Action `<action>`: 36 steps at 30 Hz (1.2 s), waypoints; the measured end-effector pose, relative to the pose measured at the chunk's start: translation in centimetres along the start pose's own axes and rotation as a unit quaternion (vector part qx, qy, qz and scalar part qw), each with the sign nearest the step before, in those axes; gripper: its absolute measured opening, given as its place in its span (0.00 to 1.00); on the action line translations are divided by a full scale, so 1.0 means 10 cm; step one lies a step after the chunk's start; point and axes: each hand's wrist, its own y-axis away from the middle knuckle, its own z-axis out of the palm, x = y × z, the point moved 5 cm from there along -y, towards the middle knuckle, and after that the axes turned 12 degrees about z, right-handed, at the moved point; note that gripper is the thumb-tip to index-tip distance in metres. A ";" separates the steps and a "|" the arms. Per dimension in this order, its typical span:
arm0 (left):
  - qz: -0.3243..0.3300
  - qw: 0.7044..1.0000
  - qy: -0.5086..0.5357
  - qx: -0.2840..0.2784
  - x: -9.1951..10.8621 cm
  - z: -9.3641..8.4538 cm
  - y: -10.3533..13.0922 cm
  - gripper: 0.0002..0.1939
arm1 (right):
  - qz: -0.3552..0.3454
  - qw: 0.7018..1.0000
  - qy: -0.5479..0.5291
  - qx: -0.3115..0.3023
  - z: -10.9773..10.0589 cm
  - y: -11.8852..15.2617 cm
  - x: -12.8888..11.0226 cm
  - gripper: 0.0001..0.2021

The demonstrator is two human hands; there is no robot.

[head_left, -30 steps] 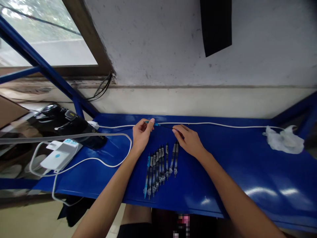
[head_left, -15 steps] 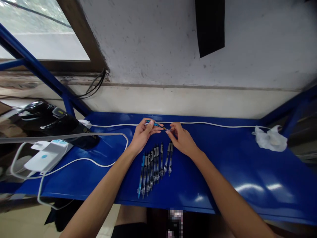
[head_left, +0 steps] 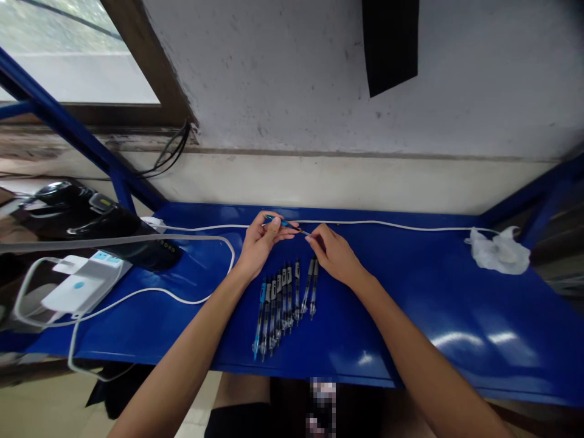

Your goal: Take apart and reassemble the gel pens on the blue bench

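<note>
My left hand [head_left: 261, 244] is closed around a blue pen [head_left: 283, 223], which slants down to the right over the back of the table. The fingertips of my right hand [head_left: 335, 252] pinch a thin, clear piece at the pen's right end; whether it is a refill or part of the barrel I cannot tell. Just below my hands lies a row of pens [head_left: 278, 307], several of them black and grey with clear barrels. A light-blue pen [head_left: 258, 319] is at the row's left end. Clear plastic covers their lower tips.
A white cable [head_left: 387, 226] runs along the back of the blue table [head_left: 365, 322]. To the left are a white power strip [head_left: 75, 289] and a black bottle-like container [head_left: 132, 234] lying tilted. A crumpled white plastic bag [head_left: 499, 250] sits at the right.
My right fingertips have shifted slightly away from my left hand, and more of the thin piece shows between them. The pens in the row lie as before; the view has tilted slightly.
</note>
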 end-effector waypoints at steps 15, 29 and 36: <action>0.024 1.000 -0.015 -0.011 0.04 0.02 0.01 0.18 | 0.003 1.000 0.011 -0.009 0.04 -0.01 0.06 0.11; 0.022 0.990 -0.124 -0.067 0.03 0.06 0.07 0.15 | -0.030 0.999 -0.002 -0.023 0.02 0.02 -0.08 0.09; 0.034 0.984 -0.166 -0.049 0.05 0.05 0.07 0.15 | -0.030 0.999 -0.029 -0.018 0.03 0.00 -0.05 0.05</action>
